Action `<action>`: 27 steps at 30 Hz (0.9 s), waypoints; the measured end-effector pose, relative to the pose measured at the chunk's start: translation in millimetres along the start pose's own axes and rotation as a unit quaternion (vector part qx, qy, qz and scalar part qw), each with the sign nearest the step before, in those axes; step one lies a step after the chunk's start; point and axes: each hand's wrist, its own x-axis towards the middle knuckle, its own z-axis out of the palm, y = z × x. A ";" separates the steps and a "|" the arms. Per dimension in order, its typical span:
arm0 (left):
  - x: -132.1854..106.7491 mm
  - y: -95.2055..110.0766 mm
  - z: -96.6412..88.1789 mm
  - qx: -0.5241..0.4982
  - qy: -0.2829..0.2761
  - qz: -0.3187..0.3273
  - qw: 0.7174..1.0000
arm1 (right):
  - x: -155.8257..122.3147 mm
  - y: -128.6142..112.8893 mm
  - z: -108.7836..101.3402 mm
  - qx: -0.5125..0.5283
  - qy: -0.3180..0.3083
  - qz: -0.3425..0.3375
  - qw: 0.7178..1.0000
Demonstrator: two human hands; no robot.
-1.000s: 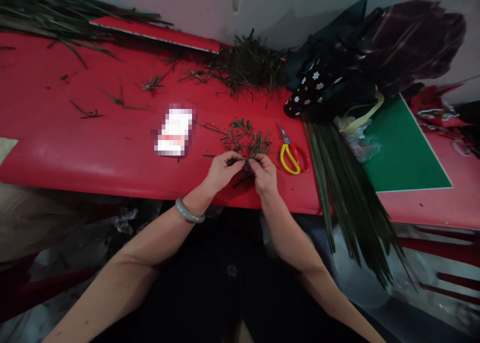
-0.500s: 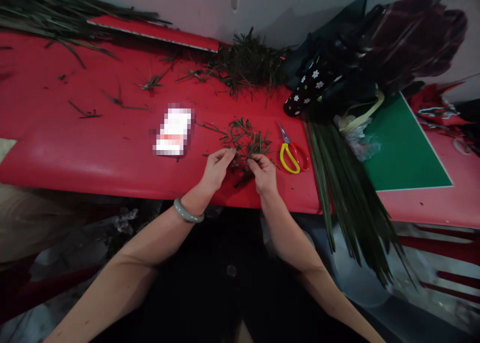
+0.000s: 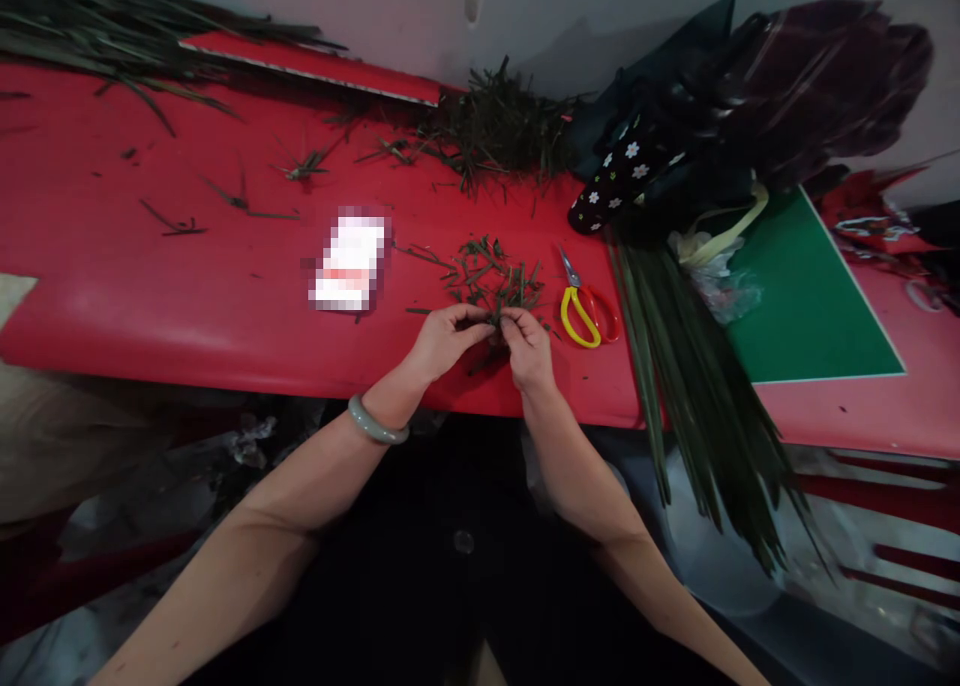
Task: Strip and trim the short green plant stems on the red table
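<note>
Close to the table's front edge, my left hand [image 3: 442, 346] and my right hand [image 3: 531, 350] meet almost fingertip to fingertip. Both pinch a small piece of green leaf strip [image 3: 496, 312], mostly covered by the fingers. A bangle [image 3: 375, 422] circles my left wrist. Short cut leaf scraps [image 3: 517, 284] lie just beyond the fingers. To the right of my right hand, scissors [image 3: 572, 288] with one yellow and one red handle rest with their blades pointing away.
A blurred bright phone-like rectangle [image 3: 351, 263] lies left on the red table [image 3: 247, 316]. Long green leaves [image 3: 682, 366] hang over the front edge at right, beside a green board [image 3: 817, 316]. Behind are a scrap heap [image 3: 506, 126], a flower-patterned black object [image 3: 615, 181] and more leaves [image 3: 150, 36].
My left hand has moved right, closing the small gap to my right hand, and its fingertips now meet the leaf strip there. My right hand has barely shifted.
</note>
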 end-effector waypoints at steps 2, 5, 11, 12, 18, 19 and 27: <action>0.2 -0.3 -0.5 0.005 -0.007 0.003 1.000 | 0.1 0.1 0.2 0.002 -0.004 -0.007 1.000; 0.1 0.3 -0.6 0.016 -0.015 0.010 1.000 | 0.3 1.4 0.0 -0.010 -0.006 -0.015 1.000; 0.1 2.3 -0.3 -0.024 0.010 -0.006 1.000 | 0.5 1.4 -1.6 -0.036 0.054 -0.038 0.997; 0.7 1.6 -0.6 -0.048 0.024 -0.005 0.999 | 0.3 0.8 -1.9 -0.029 0.074 -0.049 0.996; 3.8 -1.6 -0.7 -0.144 0.069 0.012 0.987 | -3.3 -3.9 0.4 -0.091 0.045 -0.087 0.991; 3.6 -1.0 -0.3 -0.146 0.063 0.015 0.987 | -4.1 -5.1 1.7 -0.117 0.011 -0.103 0.988; 2.5 0.1 0.6 -0.150 0.033 0.015 0.988 | -4.1 -6.6 4.4 -0.173 -0.082 -0.149 0.970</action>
